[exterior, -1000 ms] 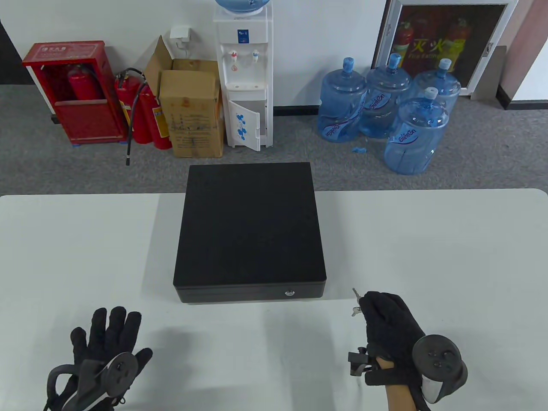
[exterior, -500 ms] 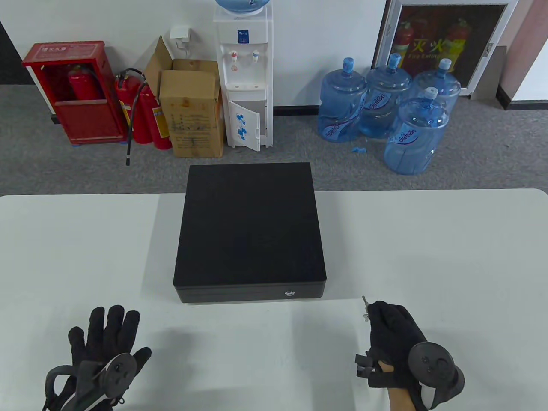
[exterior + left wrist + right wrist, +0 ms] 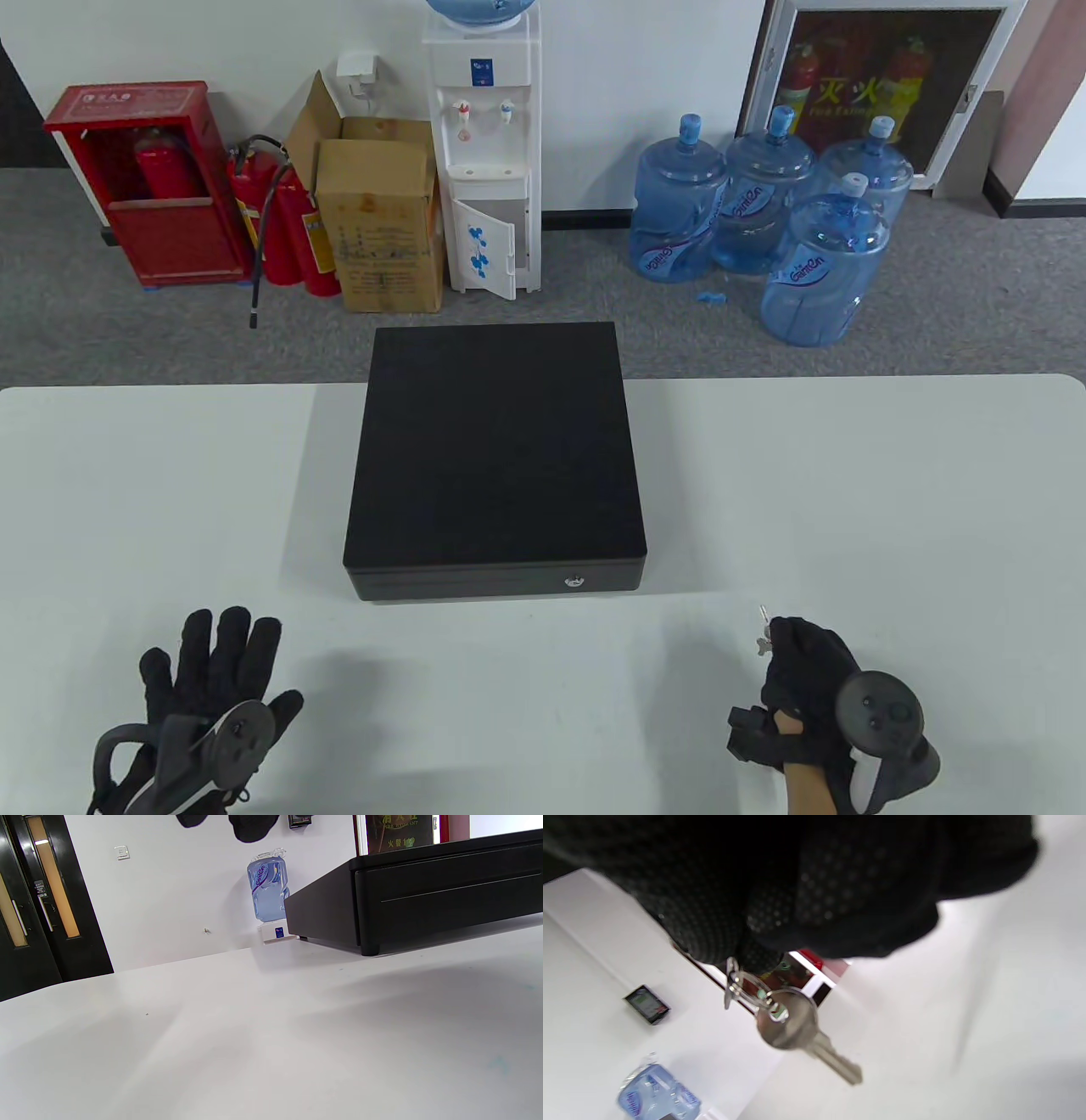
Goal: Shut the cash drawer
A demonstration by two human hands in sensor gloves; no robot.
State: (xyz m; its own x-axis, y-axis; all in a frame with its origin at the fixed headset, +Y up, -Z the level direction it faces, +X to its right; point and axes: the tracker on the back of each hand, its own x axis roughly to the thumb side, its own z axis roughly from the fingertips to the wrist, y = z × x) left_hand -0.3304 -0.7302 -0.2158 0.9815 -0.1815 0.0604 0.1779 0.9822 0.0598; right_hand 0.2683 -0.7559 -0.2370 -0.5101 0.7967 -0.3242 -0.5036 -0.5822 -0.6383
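Observation:
The black cash drawer (image 3: 496,463) sits at the middle of the white table (image 3: 891,509), its front flush with the case and a silver lock (image 3: 574,581) on the front face. It also shows in the left wrist view (image 3: 445,895). My right hand (image 3: 806,671) is at the near right and pinches a ring of silver keys (image 3: 766,635); one key hangs from the ring in the right wrist view (image 3: 797,1031). My left hand (image 3: 208,671) lies flat on the table at the near left, fingers spread, holding nothing.
Beyond the table's far edge stand a water dispenser (image 3: 485,153), a cardboard box (image 3: 382,221), red fire extinguishers (image 3: 288,221) and several blue water jugs (image 3: 764,221).
My right hand has drawn back toward me and to the right with the keys, away from the drawer's front. The left hand and the drawer have not moved.

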